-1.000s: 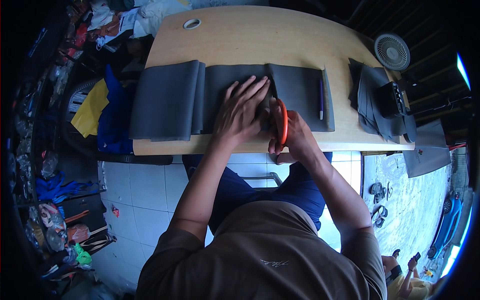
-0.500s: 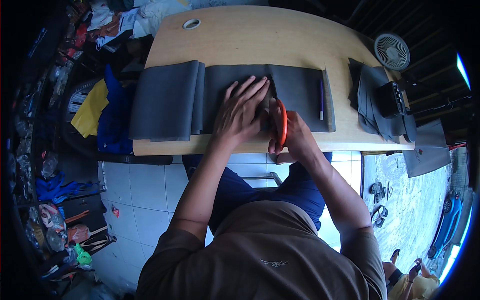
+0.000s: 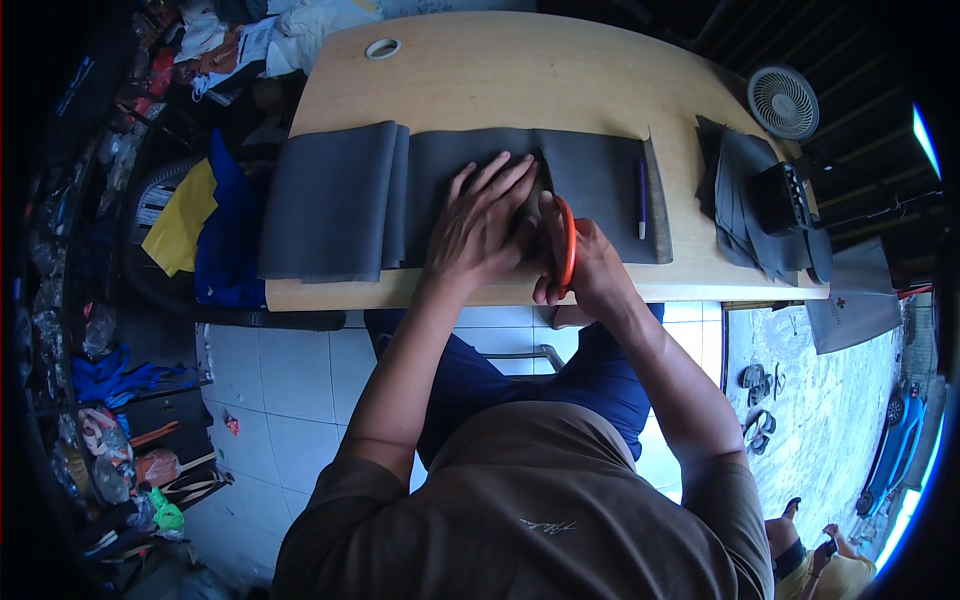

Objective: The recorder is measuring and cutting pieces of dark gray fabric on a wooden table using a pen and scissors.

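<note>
Scissors [image 3: 569, 245] at dark cloth [image 3: 455, 150] laid along the near side of the table [image 3: 480, 75].
The step in hand looks like cutting: the right hand [image 3: 594, 268] grips the scissors near the table's front edge, blades hard to make out; the left hand [image 3: 483, 218] lies flat on the cloth, fingers slightly spread. The next move seems to call for steady cloth.

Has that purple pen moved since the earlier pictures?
No. The purple pen lies in the same spot, with no visible shift in any direction against the table.
</note>
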Tool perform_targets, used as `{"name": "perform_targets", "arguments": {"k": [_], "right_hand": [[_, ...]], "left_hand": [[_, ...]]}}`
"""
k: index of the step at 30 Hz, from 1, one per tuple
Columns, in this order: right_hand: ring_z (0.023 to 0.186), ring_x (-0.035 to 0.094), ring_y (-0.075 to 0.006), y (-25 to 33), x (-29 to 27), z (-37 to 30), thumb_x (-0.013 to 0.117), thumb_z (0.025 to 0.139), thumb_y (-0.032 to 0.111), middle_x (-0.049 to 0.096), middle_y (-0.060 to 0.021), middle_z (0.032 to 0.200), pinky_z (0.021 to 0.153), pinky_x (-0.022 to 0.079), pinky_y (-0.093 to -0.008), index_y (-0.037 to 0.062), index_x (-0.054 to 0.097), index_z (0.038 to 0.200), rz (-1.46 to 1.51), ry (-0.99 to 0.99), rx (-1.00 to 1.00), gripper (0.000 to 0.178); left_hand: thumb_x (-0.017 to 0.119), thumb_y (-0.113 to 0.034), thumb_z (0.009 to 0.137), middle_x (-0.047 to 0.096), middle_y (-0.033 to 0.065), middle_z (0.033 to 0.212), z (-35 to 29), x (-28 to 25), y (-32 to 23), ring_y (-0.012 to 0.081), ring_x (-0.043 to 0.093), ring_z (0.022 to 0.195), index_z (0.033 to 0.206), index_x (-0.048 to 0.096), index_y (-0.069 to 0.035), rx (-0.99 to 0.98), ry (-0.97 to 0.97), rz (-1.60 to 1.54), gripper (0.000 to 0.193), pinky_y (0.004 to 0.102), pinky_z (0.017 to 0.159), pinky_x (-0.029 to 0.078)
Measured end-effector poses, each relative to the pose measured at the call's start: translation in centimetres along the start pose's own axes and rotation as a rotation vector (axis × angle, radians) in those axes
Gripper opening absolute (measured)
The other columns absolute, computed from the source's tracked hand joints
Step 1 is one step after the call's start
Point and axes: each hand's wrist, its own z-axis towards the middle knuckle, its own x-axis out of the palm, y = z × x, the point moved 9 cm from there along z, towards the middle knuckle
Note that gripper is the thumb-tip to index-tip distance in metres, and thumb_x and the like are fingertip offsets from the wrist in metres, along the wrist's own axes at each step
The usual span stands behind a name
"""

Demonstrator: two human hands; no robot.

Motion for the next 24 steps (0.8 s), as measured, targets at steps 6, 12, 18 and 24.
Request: {"name": "perform_targets", "arguments": {"k": [6,12,18,24], "right_hand": [[0.058,0.075,-0.0212,0.6,0.4,0.2,0.052,0.112,0.076,0.064,-0.0091,0.07,0.053,0.057,-0.0311,-0.0037,0.067,0.101,-0.009,-0.019,0.066,0.082],[0.061,0.078,-0.0278,1.1,0.2,0.4,0.052,0.113,0.073,0.069,-0.0196,0.067,0.053,0.057,-0.0349,-0.0053,0.06,0.087,0.001,-0.037,0.055,0.083],[0.059,0.077,-0.0289,0.9,0.3,0.8,0.054,0.112,0.076,0.072,-0.02,0.073,0.05,0.055,-0.0346,-0.0065,0.062,0.09,0.043,-0.057,0.059,0.085],[0.058,0.077,-0.0278,2.0,0.8,0.5,0.052,0.112,0.076,0.071,-0.0193,0.069,0.05,0.056,-0.0337,-0.0062,0.065,0.092,0.022,-0.032,0.0,0.086]], "left_hand": [[0.067,-0.029,0.099,0.057,0.0121,0.171,-0.1,0.0,0.1,0.0337,0.047,0.163,0.163,0.059,-0.007,-0.001,-0.006,-0.01,0.068,0.0581,0.136,0.029],[0.067,-0.028,0.1,0.057,0.0125,0.171,0.0,-0.3,-0.1,0.0343,0.047,0.163,0.162,0.06,-0.006,0.0,-0.007,-0.02,0.067,0.0587,0.135,0.03],[0.066,-0.029,0.101,0.058,0.0129,0.17,-0.2,-0.1,0.0,0.0343,0.047,0.163,0.162,0.06,-0.006,0.004,-0.014,-0.025,0.065,0.0592,0.135,0.03],[0.065,-0.031,0.103,0.058,0.0124,0.17,-0.2,0.1,0.3,0.0336,0.047,0.163,0.161,0.061,-0.007,0.007,-0.023,-0.016,0.063,0.0592,0.134,0.03]]}}
